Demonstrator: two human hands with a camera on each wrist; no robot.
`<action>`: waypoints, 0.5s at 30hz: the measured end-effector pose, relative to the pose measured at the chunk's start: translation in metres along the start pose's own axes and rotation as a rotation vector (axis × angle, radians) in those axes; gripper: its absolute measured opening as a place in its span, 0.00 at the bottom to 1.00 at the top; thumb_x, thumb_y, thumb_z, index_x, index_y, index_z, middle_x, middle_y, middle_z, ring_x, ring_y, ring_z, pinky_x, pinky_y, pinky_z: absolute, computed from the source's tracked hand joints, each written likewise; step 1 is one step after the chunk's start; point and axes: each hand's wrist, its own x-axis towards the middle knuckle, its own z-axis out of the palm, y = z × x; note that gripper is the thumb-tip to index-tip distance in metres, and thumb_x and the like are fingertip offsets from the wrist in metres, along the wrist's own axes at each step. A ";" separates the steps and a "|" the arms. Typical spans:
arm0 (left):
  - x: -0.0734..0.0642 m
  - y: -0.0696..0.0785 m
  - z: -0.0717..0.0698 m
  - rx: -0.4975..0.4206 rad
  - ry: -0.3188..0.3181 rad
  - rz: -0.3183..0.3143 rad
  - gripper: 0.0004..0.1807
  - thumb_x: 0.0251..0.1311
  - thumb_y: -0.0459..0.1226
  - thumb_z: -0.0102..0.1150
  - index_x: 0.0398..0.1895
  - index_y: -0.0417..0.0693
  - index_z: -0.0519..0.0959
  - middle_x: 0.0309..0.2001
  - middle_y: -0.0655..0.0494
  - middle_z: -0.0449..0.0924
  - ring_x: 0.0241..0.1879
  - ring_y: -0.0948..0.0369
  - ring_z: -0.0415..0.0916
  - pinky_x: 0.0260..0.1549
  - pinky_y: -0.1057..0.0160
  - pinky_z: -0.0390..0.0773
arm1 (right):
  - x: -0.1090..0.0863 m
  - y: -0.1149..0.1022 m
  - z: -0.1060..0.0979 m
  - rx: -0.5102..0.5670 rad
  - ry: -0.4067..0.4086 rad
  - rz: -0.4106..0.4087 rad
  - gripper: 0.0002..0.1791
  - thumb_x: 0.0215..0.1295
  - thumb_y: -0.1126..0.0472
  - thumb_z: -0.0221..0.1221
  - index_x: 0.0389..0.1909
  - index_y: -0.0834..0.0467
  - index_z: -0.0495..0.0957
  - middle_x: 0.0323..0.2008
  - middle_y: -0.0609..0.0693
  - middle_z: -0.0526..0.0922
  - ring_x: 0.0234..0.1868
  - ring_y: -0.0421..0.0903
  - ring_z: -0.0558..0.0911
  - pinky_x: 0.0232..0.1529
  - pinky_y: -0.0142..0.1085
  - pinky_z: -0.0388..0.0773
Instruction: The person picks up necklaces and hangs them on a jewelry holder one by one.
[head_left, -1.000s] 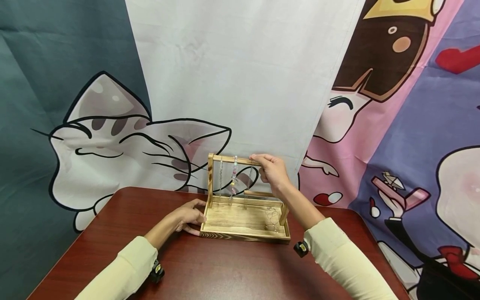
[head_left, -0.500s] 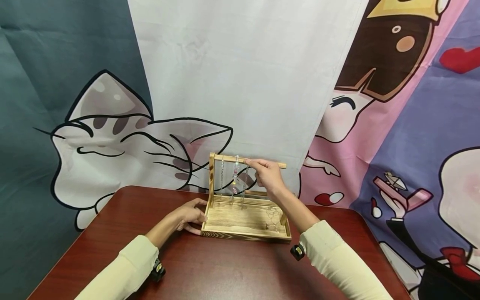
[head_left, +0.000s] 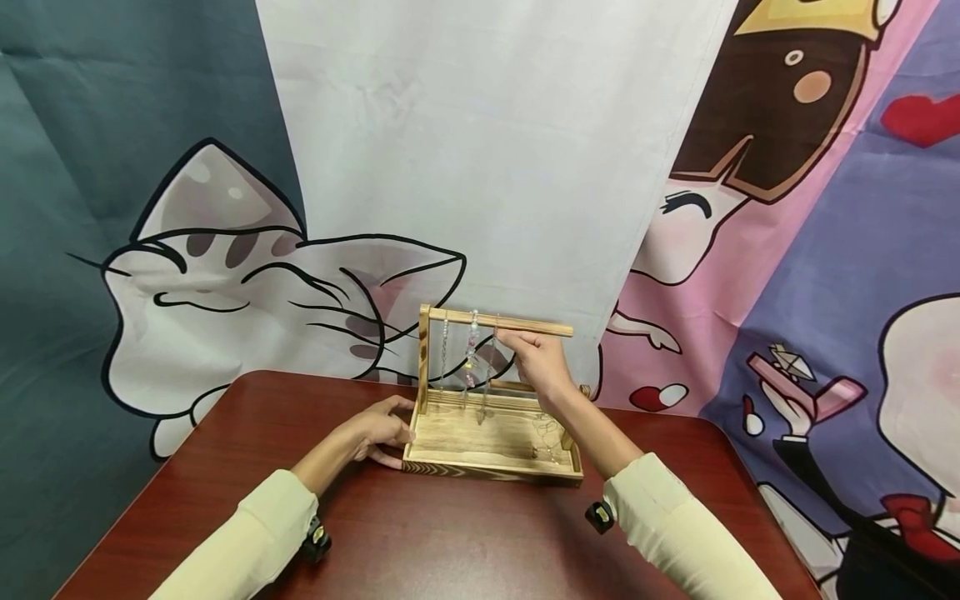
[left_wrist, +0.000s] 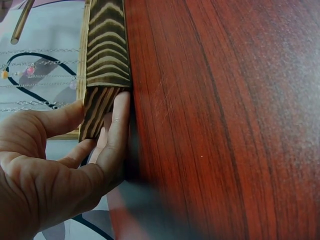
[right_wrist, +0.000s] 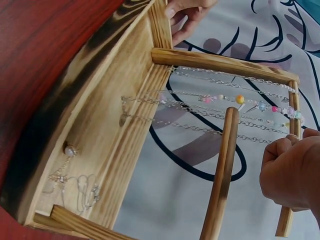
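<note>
Silver chain (right_wrist: 185,127): hangs from the wooden bar (head_left: 536,326), third in line from the left, over the wooden tray (head_left: 480,472). I can't tell if its low tip touches the tray floor.
Which way it points: its long side runs up and down, with a small lean. The bar runs across, left to right.
Nearest hand: the right hand (head_left: 538,360) is right at the chain's top. The left hand (head_left: 378,429) is lower down and well off to the left.
Right hand fingers: thumb and pointing finger pressed together, pinching the chain just under the bar, it seems. The other fingers are curled in.
Left hand fingers: a bit spread, holding the tray's left end, thumb by the top edge, another finger low near the red table (left_wrist: 225,125).
Next to the chain: a bead string (head_left: 472,340) hangs near it, on the left.
In the tray: thin loose jewelry (right_wrist: 87,195) lies in the right corner.
</note>
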 end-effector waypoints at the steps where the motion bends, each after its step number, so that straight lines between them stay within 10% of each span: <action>1: 0.000 0.000 0.000 0.001 0.001 0.000 0.41 0.68 0.24 0.63 0.83 0.42 0.63 0.57 0.35 0.82 0.48 0.51 0.89 0.38 0.45 0.98 | -0.001 0.001 -0.001 -0.002 -0.001 0.007 0.15 0.80 0.51 0.69 0.31 0.51 0.93 0.09 0.38 0.56 0.13 0.38 0.51 0.20 0.32 0.50; 6: 0.000 -0.001 -0.001 0.003 0.003 0.002 0.40 0.69 0.24 0.63 0.83 0.42 0.63 0.57 0.35 0.82 0.48 0.51 0.88 0.38 0.45 0.98 | -0.004 0.006 -0.006 -0.026 0.019 0.033 0.23 0.81 0.52 0.68 0.66 0.63 0.88 0.11 0.38 0.61 0.16 0.38 0.56 0.22 0.31 0.57; 15: 0.000 -0.001 0.000 0.000 0.004 0.001 0.41 0.68 0.23 0.63 0.83 0.42 0.63 0.57 0.35 0.83 0.48 0.51 0.88 0.38 0.45 0.98 | -0.011 0.016 -0.013 -0.014 0.020 0.013 0.17 0.82 0.57 0.66 0.62 0.62 0.90 0.15 0.41 0.70 0.17 0.38 0.60 0.22 0.29 0.61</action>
